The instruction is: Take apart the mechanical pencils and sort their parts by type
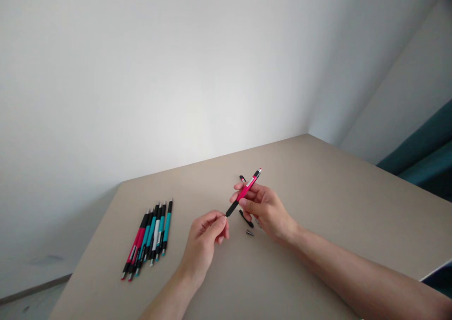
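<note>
Above the desk (318, 193), your right hand (266, 209) pinches the pink-and-black pen (243, 192) by its barrel; your left hand's (205, 233) fingers pinch its tip. You appear to be working that end, which calls for a steady barrel and fine, aligned fingers.

A slim pink pen (248, 187), black toward both ends, slants upward from the left grip (206, 231) through the right grip (265, 210).
</note>
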Demonstrator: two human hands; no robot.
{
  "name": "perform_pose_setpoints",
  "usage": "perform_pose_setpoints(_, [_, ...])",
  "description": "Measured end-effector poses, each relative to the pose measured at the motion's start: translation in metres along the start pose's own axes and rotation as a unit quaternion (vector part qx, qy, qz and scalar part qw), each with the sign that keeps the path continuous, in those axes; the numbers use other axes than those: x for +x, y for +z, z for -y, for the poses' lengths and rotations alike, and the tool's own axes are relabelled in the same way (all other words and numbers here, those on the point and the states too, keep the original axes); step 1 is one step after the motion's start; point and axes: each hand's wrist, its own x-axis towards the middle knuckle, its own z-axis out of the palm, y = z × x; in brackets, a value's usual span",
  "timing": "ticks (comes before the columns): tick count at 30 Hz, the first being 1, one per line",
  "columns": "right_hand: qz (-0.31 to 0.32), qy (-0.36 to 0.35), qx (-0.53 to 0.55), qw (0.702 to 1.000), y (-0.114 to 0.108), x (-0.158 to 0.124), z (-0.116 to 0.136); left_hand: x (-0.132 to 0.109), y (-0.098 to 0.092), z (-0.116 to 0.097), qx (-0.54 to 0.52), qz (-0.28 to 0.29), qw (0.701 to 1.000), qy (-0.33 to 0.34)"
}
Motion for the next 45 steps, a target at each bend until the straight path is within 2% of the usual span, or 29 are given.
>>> perform_pose_setpoints(7, [0.001,-0.008,0.059,0.998,0.001,0.000,-0.002,0.000,0.004,-0.004,-0.055,0.003,0.998,-0.013])
perform_pose_setpoints(11, [0.011,-0.006,0.050,0.999,0.000,0.000,-0.001,0.000,0.004,-0.003,-0.050,0.003,0.999,-0.019])
perform_pose_setpoints(18, [0.035,0.021,0.015,0.999,-0.001,-0.001,0.000,-0.002,0.002,-0.005,0.039,-0.007,0.999,0.011])
perform_pose_setpoints(21, [0.041,0.041,0.006,0.998,0.000,-0.001,0.000,-0.003,0.004,-0.006,0.107,-0.006,0.994,0.029])
perform_pose_setpoints(25, [-0.016,0.041,-0.032,0.999,0.001,0.000,0.000,-0.003,0.005,-0.003,0.208,-0.039,0.976,0.054])
perform_pose_setpoints(28, [-0.034,0.038,-0.064,0.997,0.002,0.000,0.002,-0.004,0.005,-0.004,0.229,-0.045,0.971,0.053])
perform_pose_setpoints(32, [-0.009,0.028,-0.083,0.996,0.004,-0.003,0.005,-0.006,0.008,-0.005,0.193,-0.024,0.981,0.011])
perform_pose_setpoints(36, [0.012,0.010,-0.060,0.998,0.006,-0.007,0.006,-0.007,0.014,-0.002,0.012,0.017,0.998,-0.060])
perform_pose_setpoints(39, [0.026,0.005,-0.028,0.999,0.007,-0.009,0.006,-0.009,0.016,-0.002,-0.147,0.061,0.978,-0.137])
perform_pose_setpoints(41, [0.035,0.002,-0.010,0.999,0.008,-0.009,0.005,-0.010,0.015,-0.004,-0.199,0.091,0.960,-0.174])
perform_pose_setpoints(43, [0.038,-0.001,-0.005,0.999,0.008,-0.009,0.005,-0.010,0.013,-0.005,-0.185,0.105,0.962,-0.171])
perform_pose_setpoints(45, [0.030,0.004,-0.025,0.999,0.009,-0.007,0.006,-0.010,0.011,-0.006,-0.068,0.077,0.990,-0.101])
